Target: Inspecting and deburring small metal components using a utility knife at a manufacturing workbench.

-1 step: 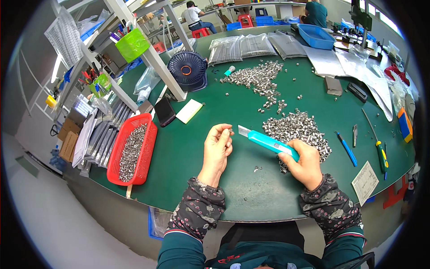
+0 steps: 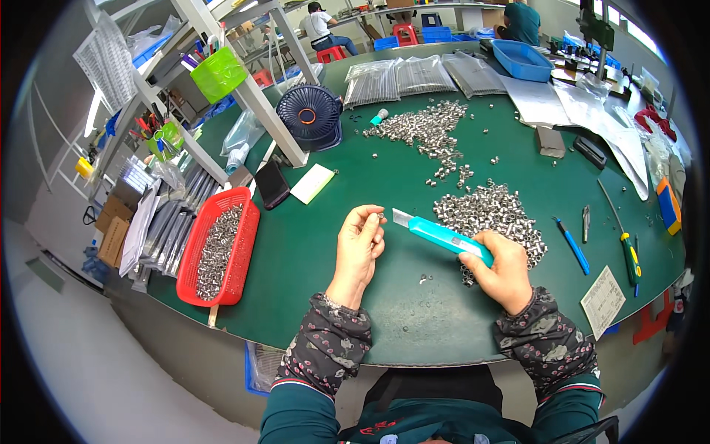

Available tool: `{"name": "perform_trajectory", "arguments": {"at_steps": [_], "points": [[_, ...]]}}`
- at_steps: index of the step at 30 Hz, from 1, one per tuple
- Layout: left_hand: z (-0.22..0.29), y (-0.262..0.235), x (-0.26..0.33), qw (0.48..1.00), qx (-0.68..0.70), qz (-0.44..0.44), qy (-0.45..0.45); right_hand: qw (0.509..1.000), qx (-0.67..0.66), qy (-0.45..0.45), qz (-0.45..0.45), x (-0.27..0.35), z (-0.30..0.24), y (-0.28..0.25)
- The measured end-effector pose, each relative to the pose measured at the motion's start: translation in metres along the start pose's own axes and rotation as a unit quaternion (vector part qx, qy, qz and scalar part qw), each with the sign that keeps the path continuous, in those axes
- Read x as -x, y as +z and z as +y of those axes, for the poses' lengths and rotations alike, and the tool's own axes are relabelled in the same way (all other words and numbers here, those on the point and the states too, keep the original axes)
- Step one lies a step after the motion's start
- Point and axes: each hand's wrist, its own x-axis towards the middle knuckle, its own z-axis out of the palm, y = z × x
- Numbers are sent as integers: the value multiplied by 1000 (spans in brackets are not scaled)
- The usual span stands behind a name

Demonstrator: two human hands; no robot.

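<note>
Left of a loose silver metal-ring pile (image 2: 492, 211), the left hand (image 2: 358, 248) pinches a small silvery part (image 2: 381, 215), while the right hand (image 2: 504, 270), beside the pile, grips a turquoise plastic utility knife (image 2: 442, 235), visibly unmoved, suggesting a pause.

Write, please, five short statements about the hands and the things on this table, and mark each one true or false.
1. The right hand holds a knife. True.
2. The left hand is empty. False: the left hand pinches a small metal part.
3. The red basket contains metal parts. True.
4. The phone is right of the knife. False: the phone lies left of it.
5. The fan stands on the table. True.
</note>
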Motion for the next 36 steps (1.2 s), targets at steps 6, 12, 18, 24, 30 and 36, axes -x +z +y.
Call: {"name": "perform_trajectory", "arguments": {"at_steps": [6,12,18,24,30,36], "points": [[2,0,0,997,52,-8,-47,999,-23,19,-11,-2,-2,-1],[2,-4,-1,996,67,-31,-59,996,-64,52,-37,-2,-3,-4],[1,-6,-1,994,89,-24,-66,989,-94,81,-78,-3,-1,-4],[4,-1,1,999,0,-8,-51,973,-147,120,-129,-4,0,-6],[2,2,3,992,-124,-5,1,970,-134,139,-150,-6,9,-4],[4,-1,3,996,-73,13,-50,995,-19,-19,91,-3,1,-1]]}}
